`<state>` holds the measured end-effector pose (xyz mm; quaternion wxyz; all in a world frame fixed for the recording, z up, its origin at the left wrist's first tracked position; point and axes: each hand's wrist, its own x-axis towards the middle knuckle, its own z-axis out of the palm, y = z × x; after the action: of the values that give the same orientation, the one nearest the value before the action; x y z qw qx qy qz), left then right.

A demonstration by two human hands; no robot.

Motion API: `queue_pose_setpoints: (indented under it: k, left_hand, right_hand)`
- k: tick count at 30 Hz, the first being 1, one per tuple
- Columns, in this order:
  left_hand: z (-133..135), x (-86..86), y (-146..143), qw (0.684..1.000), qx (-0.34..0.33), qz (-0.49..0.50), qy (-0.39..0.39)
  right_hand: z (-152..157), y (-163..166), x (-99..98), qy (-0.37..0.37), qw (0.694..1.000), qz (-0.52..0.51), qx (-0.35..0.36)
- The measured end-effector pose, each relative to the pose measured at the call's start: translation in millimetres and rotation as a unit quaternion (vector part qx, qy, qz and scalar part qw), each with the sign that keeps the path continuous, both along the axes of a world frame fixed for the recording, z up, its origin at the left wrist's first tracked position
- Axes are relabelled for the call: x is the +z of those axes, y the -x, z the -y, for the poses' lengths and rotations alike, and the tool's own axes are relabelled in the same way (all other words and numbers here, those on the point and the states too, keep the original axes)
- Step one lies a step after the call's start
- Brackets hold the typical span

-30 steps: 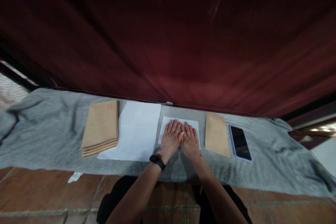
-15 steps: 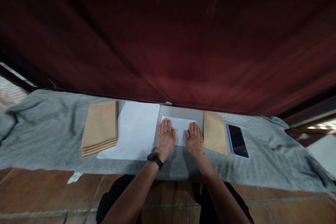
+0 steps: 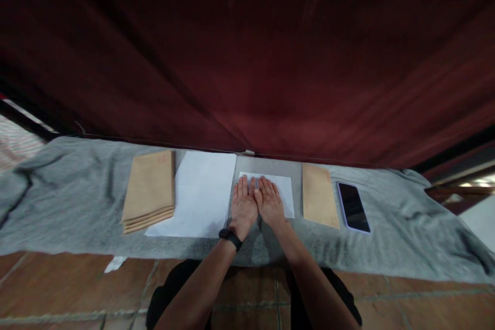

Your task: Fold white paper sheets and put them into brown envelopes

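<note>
A small white piece of paper (image 3: 286,195), apparently folded, lies under both palms on the grey cloth. My left hand (image 3: 244,206) presses flat over its left part, fingers stretched out, with a dark band on the wrist. Right beside it, my right hand (image 3: 270,205) also lies flat on the paper, thumb against the left hand. Neither hand grips anything. To the left are larger white sheets (image 3: 201,191), and to the right a single brown envelope (image 3: 319,197). The paper's left half is mostly hidden by the hands.
Several brown envelopes (image 3: 150,184) are stacked at the left, overlapping the white sheets. A phone (image 3: 353,207) in a lilac case rests at the right. Behind the cloth (image 3: 85,191) hangs a dark red drape (image 3: 255,72). A white scrap (image 3: 115,264) lies on the tiled floor.
My right hand has slid left across the paper to meet my left hand, uncovering the paper's right part. My left hand stays nearly in place. The view has shifted slightly.
</note>
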<state>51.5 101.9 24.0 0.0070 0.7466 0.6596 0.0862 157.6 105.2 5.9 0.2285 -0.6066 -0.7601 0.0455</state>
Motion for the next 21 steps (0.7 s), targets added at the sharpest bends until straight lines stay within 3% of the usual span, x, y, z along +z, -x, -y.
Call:
queue_pose_setpoints:
  k: [8, 18, 21]
  left_hand:
    - [-0.7, -6.7, -1.1, 0.999, 0.004, 0.035, -0.029]
    - [-2.3, -6.9, -0.3, 0.996, 0.042, 0.060, -0.055]
    - [-1.2, -3.2, -7.1, 0.994, -0.016, 0.071, -0.085]
  right_hand:
    - [1.4, -28.9, -10.1, -0.031, 0.994, 0.087, -0.062]
    - [3.7, -59.9, -23.7, -0.066, 0.986, 0.103, -0.115]
    - [4.3, -59.5, -23.0, -0.072, 0.985, 0.101, -0.117]
